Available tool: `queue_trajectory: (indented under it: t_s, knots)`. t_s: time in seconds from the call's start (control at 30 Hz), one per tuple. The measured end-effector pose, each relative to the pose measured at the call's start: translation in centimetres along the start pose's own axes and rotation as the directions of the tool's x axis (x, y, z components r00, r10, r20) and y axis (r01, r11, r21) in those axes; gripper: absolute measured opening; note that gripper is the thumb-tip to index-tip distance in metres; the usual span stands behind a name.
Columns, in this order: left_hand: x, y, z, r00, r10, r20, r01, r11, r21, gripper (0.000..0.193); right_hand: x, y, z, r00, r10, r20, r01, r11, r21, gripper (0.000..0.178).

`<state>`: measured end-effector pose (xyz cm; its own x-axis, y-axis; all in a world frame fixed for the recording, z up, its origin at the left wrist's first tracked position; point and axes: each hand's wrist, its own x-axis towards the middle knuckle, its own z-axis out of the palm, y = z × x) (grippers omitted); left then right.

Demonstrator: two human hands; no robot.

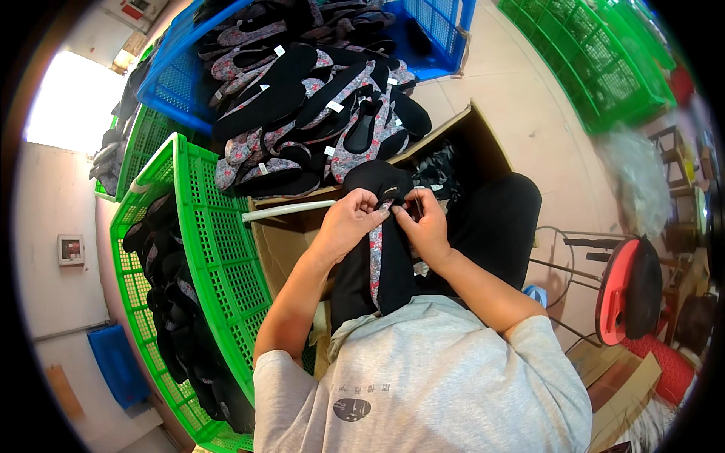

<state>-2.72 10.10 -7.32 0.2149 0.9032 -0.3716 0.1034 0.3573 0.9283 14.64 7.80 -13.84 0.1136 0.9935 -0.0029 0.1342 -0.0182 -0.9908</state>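
Observation:
A black cloth slipper with a floral-print band [376, 260] lies lengthwise over my lap. My left hand [353, 219] pinches its far end from the left, thumb and fingertips pressed together on the fabric. From the right, my right hand [424, 223] grips the same end, fingertips close to those of the left. What exactly lies between the fingertips is too small to make out. Just beyond my knees is a heap of similar black and floral slippers [302, 106], several with small white tags.
A blue crate [177, 94] stands behind the heap. To my left a green crate [215, 234] holds dark slippers. An open cardboard box [487, 140] sits between my knees and the heap. Another green crate [596, 68] is far right; a red and black round stool [623, 291] stands nearer.

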Motion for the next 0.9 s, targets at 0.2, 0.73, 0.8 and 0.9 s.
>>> queue_trajectory:
  t_s: [0.2,0.73,0.8,0.9]
  knots:
    - [-1.2,0.0,0.9,0.991,0.095,-0.091,-0.051,0.915,0.401,0.02,-0.2,0.7,-0.4,1.0,-0.006,-0.003,0.006,1.0,0.004,0.023]
    - [-3.6,-2.1,2.7,0.575,0.799,-0.175,-0.278,0.393,0.877,0.026,-1.2,-0.9,-3.0,0.998,-0.053,0.038,0.056,0.994,-0.096,0.02]
    - [-3.7,-2.5,2.8,0.648,0.68,-0.342,-0.296,0.639,0.71,0.023,-1.2,-1.1,-2.9,0.996,-0.076,0.039,0.079,0.992,-0.096,0.02]
    - [-3.3,-4.8,2.7,0.778,0.358,-0.516,-0.286,0.933,0.217,0.016,-1.3,-1.3,-2.9,0.992,-0.108,0.064,0.111,0.992,-0.051,0.018]
